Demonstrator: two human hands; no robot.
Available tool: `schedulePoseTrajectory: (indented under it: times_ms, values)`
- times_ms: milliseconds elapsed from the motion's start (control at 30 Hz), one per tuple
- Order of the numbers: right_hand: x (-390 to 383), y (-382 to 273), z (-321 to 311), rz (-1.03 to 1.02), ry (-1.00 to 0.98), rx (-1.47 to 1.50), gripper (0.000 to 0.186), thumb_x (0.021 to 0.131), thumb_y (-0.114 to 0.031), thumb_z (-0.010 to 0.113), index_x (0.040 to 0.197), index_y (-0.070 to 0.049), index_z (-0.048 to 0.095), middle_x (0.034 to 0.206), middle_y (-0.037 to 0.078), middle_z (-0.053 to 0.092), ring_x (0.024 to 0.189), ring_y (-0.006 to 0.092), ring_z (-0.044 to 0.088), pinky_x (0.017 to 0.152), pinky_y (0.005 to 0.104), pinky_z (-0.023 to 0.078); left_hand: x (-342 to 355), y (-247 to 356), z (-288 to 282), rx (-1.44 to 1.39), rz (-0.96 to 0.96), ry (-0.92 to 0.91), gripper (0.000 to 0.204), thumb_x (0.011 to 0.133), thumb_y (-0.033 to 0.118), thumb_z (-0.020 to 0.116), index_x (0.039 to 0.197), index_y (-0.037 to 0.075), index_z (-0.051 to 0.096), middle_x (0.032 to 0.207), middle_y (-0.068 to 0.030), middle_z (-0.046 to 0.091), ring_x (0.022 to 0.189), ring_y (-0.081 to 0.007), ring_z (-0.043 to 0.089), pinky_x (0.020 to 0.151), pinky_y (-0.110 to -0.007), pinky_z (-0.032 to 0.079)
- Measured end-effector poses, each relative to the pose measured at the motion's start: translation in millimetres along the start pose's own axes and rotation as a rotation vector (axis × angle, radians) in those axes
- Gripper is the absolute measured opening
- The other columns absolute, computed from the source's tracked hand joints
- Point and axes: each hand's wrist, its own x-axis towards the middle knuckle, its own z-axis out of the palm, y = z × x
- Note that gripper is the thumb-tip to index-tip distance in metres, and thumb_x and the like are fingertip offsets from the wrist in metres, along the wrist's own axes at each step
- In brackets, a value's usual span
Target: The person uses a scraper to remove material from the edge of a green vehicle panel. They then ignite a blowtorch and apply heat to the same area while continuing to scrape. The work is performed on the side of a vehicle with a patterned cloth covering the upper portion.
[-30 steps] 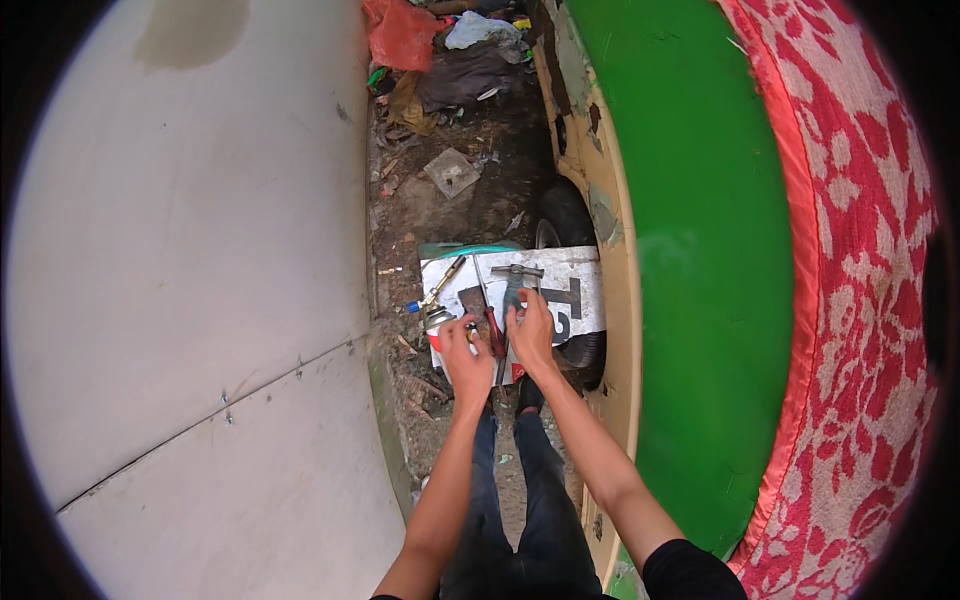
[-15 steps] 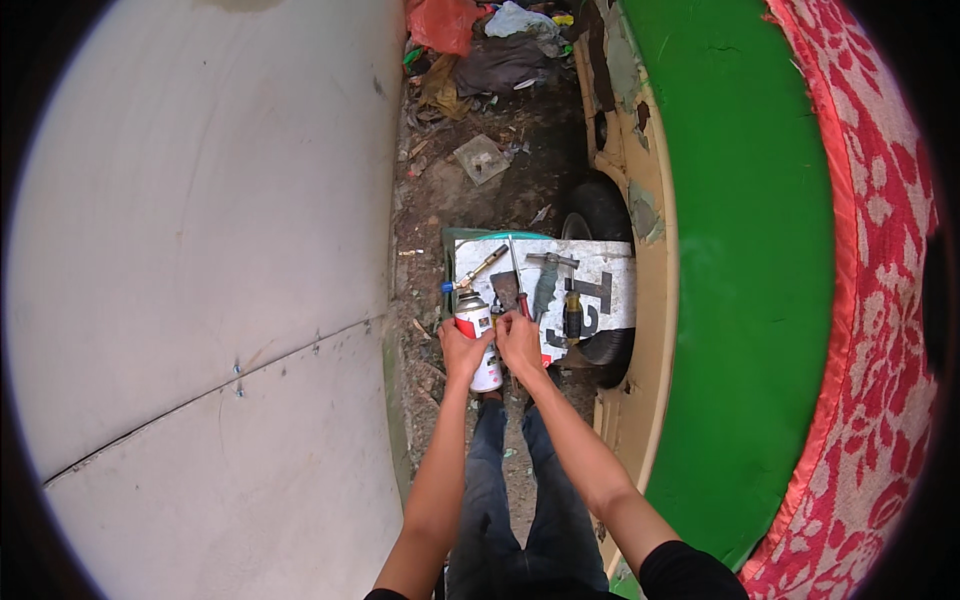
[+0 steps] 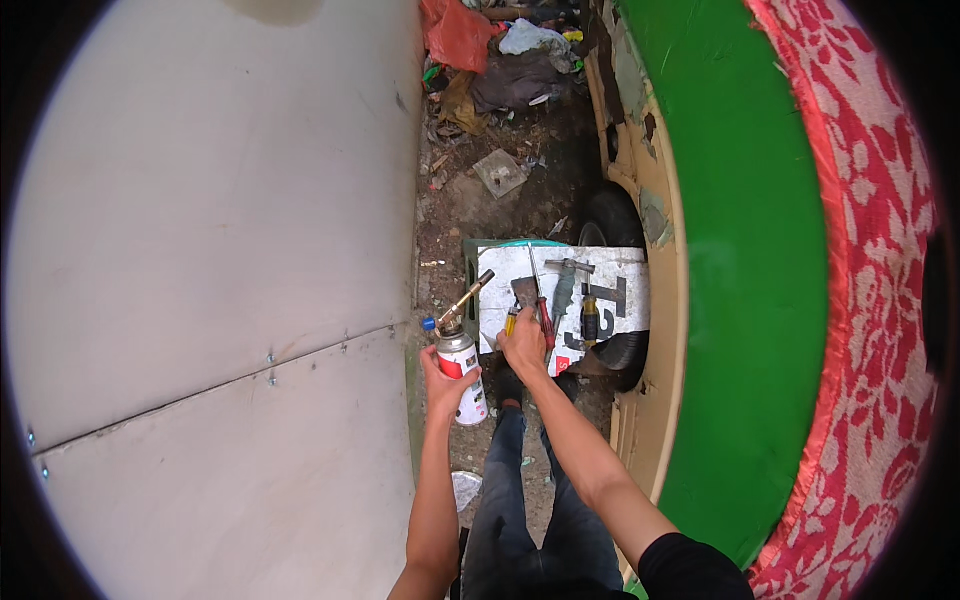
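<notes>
My left hand point(image 3: 443, 380) grips a white-and-red gas canister point(image 3: 466, 395) with a torch head point(image 3: 460, 300) and blue knob, beside the left edge of a white board point(image 3: 630, 260). My right hand point(image 3: 525, 347) is over the board, fingers closed on a small yellow-handled tool point(image 3: 511, 321), its end partly hidden. Just right of it lie a red-handled screwdriver point(image 3: 547, 328), a hammer point(image 3: 565, 285) with a greenish wrapped handle and a yellow-and-black screwdriver point(image 3: 590, 320). A dark flat metal piece point(image 3: 524, 291) lies behind my right hand.
A grey panel point(image 3: 200, 230) fills the left side. On the right stand a rusty beige body edge point(image 3: 665, 300) with a tyre point(image 3: 620, 210), a green panel point(image 3: 740, 300) and red floral cloth point(image 3: 870, 300). Rubbish and plastic bags point(image 3: 455, 35) litter the ground ahead.
My left hand has taken hold of the canister and carried it left, off the board's edge. My right hand has moved from beside the canister onto the yellow-handled tool.
</notes>
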Motion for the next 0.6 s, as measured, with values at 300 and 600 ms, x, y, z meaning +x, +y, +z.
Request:
schedulePoseTrajectory:
  times_ms: [300, 600]
  values:
    - [-71.4, -26.7, -122.9, -0.186, 0.052, 0.363, 0.033, 0.076, -0.017, 0.071, 0.101, 0.003, 0.063, 0.081, 0.015, 0.071, 0.076, 0.0237, 0.071, 0.068, 0.036, 0.054, -78.9, 99.9, 2.4, -0.01, 0.23, -0.093, 0.085, 0.065, 0.002, 0.086, 0.137, 0.006, 0.04, 0.12, -0.008, 0.059, 0.11, -0.0207, 0.059, 0.097, -0.037, 0.048]
    - [-161.6, -50.5, -257.3, -0.345, -0.098, 0.66, 0.007, 0.088, -0.005, 0.058, 0.092, 0.001, 0.059, 0.079, 0.007, 0.067, 0.071, 0.0132, 0.066, 0.066, 0.0286, 0.054, -180.7, 184.4, 22.1, 0.068, 0.358, -0.25, 0.088, 0.06, 0.012, 0.09, 0.134, 0.005, 0.043, 0.127, -0.0132, 0.06, 0.116, -0.0255, 0.059, 0.096, -0.038, 0.048]
